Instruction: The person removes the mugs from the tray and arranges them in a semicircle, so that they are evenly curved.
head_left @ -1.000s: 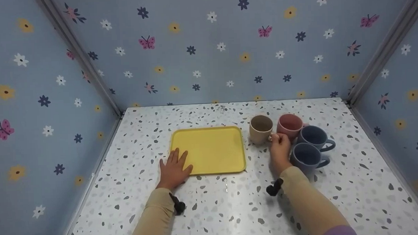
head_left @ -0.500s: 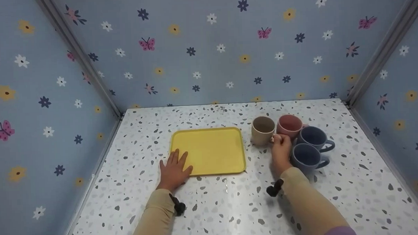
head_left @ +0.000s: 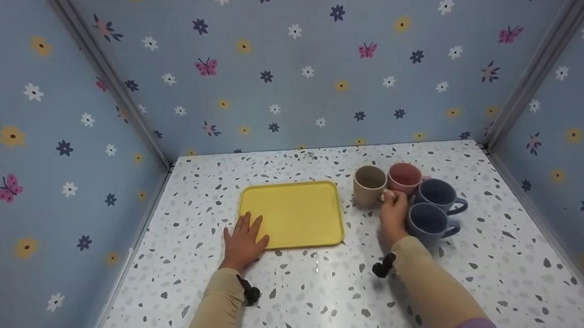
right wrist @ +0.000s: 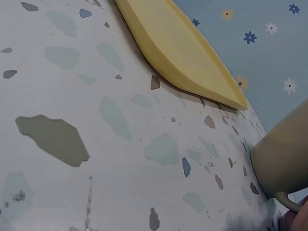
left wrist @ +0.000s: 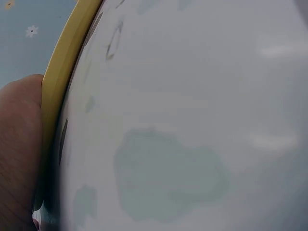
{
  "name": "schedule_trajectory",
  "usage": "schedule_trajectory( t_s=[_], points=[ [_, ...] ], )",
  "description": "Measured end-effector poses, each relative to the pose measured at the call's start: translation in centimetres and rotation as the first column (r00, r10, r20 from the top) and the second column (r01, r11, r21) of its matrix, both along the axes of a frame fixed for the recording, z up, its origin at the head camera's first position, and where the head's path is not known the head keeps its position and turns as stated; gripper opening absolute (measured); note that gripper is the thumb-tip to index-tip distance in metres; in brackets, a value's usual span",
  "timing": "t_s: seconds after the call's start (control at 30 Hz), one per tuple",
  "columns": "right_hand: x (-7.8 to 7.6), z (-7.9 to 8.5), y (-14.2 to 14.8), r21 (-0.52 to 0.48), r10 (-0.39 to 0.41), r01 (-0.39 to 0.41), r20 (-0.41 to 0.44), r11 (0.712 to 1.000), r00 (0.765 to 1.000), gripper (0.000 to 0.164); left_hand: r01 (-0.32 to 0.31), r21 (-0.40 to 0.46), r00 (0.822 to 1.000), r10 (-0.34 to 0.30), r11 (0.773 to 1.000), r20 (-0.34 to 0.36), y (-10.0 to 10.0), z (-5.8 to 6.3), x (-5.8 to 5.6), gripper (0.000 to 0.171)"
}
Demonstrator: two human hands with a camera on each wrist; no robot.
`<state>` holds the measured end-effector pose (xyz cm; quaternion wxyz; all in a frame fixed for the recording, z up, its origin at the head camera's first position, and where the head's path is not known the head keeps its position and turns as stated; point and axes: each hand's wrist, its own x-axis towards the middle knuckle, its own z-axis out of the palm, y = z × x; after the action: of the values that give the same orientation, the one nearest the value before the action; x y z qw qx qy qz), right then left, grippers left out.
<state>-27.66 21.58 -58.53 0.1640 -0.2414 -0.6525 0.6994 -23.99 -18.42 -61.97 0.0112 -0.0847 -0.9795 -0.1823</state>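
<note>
A yellow tray point(head_left: 294, 215) lies flat on the speckled table. My left hand point(head_left: 243, 241) rests with spread, straight fingers on its near left corner; the left wrist view catches part of that hand point(left wrist: 19, 149) against the tray's edge point(left wrist: 60, 67). To the right of the tray stands a beige mug point(head_left: 368, 193), upright. My right hand point(head_left: 394, 216) pinches its handle, which the fingers mostly cover. In the right wrist view the mug point(right wrist: 284, 154) and the lower part of its handle point(right wrist: 287, 201) show at the right edge.
Close behind my right hand is a pink mug point(head_left: 404, 177). Two blue mugs, one farther point(head_left: 438, 193) and one nearer point(head_left: 427, 222), stand just right of the hand, handles pointing right. Flower-patterned walls point(head_left: 289, 86) enclose the table point(head_left: 296, 290) at the back and sides.
The beige mug has shifted slightly right, closer to the pink mug, with my right hand holding its handle. My left hand stays on the tray. The head view has tilted up a little.
</note>
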Motion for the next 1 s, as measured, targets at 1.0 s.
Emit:
schedule_trajectory(
  t_s=[1.0],
  points=[
    [0.1,1.3,-0.6,0.226,-0.035,0.024,0.044,0.974,0.998,0.029,0.008,-0.020,1.000,-0.007,1.000,0.012,0.1,0.1,0.2,0.067]
  ],
)
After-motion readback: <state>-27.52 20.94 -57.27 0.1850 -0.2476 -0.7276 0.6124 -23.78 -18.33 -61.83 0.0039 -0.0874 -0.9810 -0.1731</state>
